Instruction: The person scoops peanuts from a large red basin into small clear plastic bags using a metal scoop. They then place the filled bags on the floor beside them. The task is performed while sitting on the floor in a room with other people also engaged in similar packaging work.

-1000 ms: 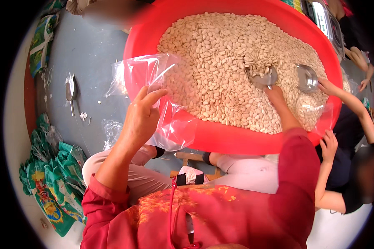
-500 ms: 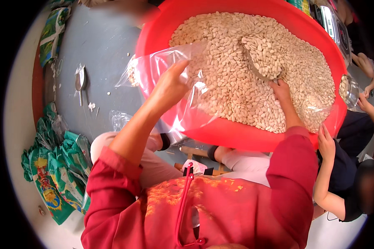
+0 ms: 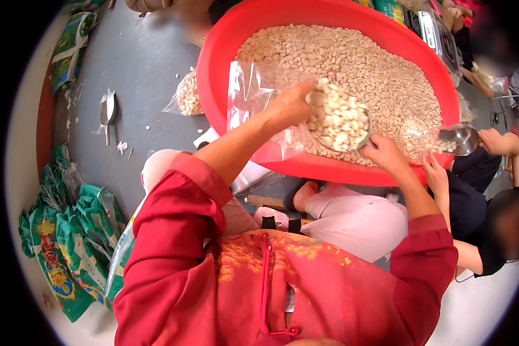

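Observation:
My left hand (image 3: 291, 105) grips a clear plastic bag (image 3: 247, 86) by its mouth, over the near left part of a big red tub (image 3: 214, 75). The tub is full of pale flat seeds (image 3: 340, 55), which look like pumpkin seeds. In my right hand (image 3: 384, 153) is the handle of a metal scoop (image 3: 369, 134), heaped with the same seeds. Its front end is close against my left fingers at the bag's mouth; whether it is inside the bag is hard to tell.
At the right, a co-worker's hand (image 3: 497, 141) tips another metal scoop (image 3: 461, 138) over the tub's edge. A filled clear bag (image 3: 188, 94) and a spare scoop (image 3: 108, 111) lie on the grey floor at left. Green printed bags (image 3: 81, 242) are piled lower left; a scale (image 3: 435, 34) stands upper right.
My right hand has lifted the heaped scoop out of the seeds and brought it left to the bag. My left hand has moved right with the bag. The co-worker's scoop has come over the tub.

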Action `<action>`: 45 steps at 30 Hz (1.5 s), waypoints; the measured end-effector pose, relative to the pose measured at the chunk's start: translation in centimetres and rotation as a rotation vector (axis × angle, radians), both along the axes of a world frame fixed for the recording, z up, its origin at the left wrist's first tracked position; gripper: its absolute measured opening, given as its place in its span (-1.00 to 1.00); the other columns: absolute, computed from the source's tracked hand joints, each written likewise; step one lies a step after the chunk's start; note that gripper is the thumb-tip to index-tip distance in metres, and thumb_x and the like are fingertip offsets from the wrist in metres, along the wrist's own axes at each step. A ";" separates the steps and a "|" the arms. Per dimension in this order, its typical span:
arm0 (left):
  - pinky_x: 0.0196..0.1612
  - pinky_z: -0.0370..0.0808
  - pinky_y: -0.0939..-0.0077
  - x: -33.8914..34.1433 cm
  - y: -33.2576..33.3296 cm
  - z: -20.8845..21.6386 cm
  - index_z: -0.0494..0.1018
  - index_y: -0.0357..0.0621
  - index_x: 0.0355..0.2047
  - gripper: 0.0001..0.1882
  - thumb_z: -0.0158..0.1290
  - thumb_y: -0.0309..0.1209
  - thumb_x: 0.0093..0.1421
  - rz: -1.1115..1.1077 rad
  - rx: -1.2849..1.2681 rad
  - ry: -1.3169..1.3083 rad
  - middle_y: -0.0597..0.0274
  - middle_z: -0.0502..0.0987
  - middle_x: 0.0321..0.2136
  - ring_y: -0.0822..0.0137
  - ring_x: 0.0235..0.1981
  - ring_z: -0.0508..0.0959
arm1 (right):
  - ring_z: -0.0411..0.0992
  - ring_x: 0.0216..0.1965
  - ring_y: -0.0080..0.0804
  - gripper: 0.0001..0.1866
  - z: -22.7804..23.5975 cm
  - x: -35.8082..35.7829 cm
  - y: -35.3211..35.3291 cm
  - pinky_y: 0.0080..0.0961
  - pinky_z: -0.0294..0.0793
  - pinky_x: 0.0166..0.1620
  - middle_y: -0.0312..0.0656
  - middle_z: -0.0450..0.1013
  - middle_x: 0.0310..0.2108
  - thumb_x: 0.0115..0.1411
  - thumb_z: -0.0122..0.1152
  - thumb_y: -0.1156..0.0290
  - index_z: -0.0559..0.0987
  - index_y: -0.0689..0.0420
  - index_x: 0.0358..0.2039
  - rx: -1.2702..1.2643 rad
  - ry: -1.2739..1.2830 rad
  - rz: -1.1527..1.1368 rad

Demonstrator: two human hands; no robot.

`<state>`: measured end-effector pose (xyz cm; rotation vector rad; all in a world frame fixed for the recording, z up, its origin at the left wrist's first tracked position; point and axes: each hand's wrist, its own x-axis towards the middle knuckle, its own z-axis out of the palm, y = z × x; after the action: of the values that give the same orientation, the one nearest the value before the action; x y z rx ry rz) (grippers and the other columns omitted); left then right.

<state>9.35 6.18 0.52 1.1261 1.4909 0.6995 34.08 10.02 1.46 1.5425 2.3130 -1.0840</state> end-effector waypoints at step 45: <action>-0.58 0.33 0.60 -6.6 -5.2 -3.8 0.02 -0.19 0.13 -0.24 -0.18 -0.67 -0.21 0.353 -0.142 -0.064 0.20 0.34 -0.60 0.45 -0.65 0.34 | 0.20 -0.78 -0.60 -0.75 -12.9 -5.4 10.0 -0.63 0.17 -0.72 -0.28 0.28 -0.75 -0.09 0.15 0.30 0.41 0.25 -0.61 -0.048 0.377 -0.326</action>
<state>2.76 0.96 -3.32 0.7337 1.6752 0.8455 28.70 20.03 -11.43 1.8811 2.2789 -1.6215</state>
